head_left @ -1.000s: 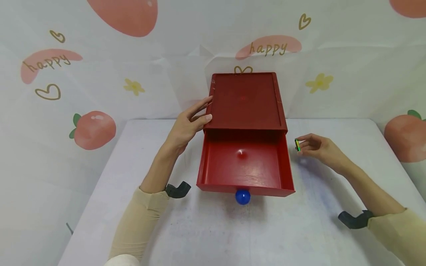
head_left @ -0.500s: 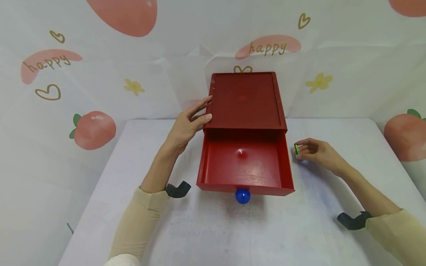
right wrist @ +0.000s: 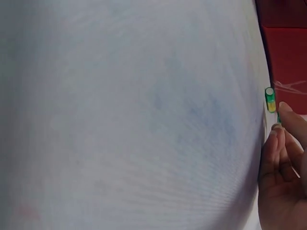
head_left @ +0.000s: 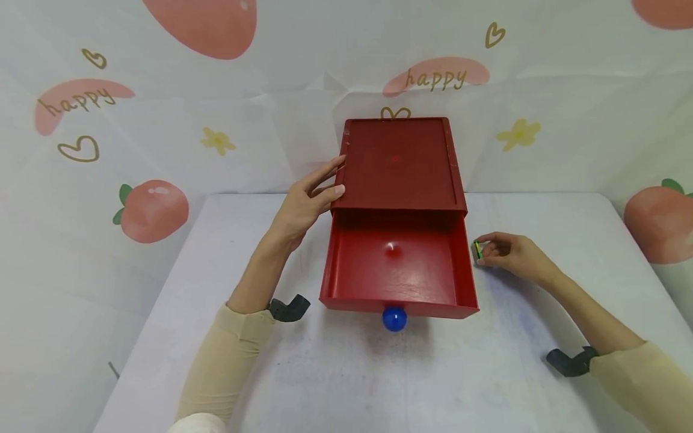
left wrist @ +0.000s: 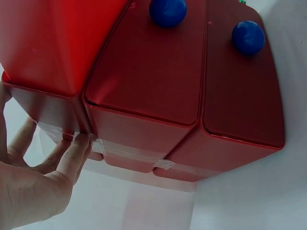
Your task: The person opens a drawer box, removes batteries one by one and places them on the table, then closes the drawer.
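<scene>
A red drawer cabinet (head_left: pixel 397 162) stands on the table with its top drawer (head_left: pixel 390 270) pulled out; a blue ball knob (head_left: pixel 394 319) is on the drawer's front. My left hand (head_left: pixel 303 207) rests against the cabinet's upper left side, its fingers extended, also seen in the left wrist view. On the other side, my right hand (head_left: pixel 511 255) pinches a small green and yellow battery (head_left: pixel 478 250) between thumb and fingertips, just right of the drawer. In the right wrist view, another green and yellow battery (right wrist: pixel 270 99) is beside the cabinet, near the fingertips.
Below the top drawer are two shut drawers with blue knobs, the middle knob (left wrist: pixel 168 10) and the bottom knob (left wrist: pixel 248 37). Clear tape runs along the cabinet's side. A white cloth backdrop (head_left: pixel 271 84) with printed fruit hangs directly behind the white table (head_left: pixel 335 379).
My right hand has moved with the battery slightly left and toward me, closer to the drawer's right side. The left hand and the cabinet have stayed in place.
</scene>
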### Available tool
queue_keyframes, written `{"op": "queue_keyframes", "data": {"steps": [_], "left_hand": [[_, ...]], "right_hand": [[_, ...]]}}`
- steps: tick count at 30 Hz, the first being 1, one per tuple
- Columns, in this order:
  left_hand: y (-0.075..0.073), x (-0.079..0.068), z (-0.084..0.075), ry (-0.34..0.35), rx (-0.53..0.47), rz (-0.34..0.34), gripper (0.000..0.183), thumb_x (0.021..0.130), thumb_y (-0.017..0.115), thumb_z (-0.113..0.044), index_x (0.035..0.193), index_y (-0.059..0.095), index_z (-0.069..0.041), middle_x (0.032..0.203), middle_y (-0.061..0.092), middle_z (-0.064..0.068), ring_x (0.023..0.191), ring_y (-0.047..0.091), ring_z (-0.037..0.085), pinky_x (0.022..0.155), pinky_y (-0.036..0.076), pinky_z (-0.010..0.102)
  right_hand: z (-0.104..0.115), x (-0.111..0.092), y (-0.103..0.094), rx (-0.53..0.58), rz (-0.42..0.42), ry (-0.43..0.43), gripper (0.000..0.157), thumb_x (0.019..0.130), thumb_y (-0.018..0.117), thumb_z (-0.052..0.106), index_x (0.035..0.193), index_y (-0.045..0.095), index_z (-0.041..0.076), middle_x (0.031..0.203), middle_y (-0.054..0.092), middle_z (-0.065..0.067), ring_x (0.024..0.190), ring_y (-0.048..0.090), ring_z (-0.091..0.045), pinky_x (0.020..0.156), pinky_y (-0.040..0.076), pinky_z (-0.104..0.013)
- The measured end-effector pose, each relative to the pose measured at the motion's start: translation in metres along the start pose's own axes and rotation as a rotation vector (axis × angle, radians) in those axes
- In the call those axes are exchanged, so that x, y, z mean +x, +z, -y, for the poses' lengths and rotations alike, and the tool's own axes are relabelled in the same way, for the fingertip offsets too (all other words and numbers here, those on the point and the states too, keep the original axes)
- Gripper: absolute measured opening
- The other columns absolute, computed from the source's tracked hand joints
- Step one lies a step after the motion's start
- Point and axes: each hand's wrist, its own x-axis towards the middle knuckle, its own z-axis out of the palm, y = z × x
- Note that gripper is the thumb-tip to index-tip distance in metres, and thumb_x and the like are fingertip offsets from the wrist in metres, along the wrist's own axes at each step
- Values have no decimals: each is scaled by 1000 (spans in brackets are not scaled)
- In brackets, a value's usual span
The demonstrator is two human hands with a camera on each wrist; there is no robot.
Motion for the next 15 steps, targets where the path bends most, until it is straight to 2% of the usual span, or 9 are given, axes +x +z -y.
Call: {"op": "queue_keyframes", "data": {"steps": [15], "left_hand": [[-1, 0, 2, 11, -1, 9, 54, 97, 65, -20, 148, 49, -29, 151, 42, -1, 128, 50, 26, 107, 44, 40]], "right_hand": [[-2, 2, 4, -97, -35, 13, 43, 85, 80, 21, 121, 64, 4, 86, 66, -5, 76, 61, -15, 69, 50, -17]]}}
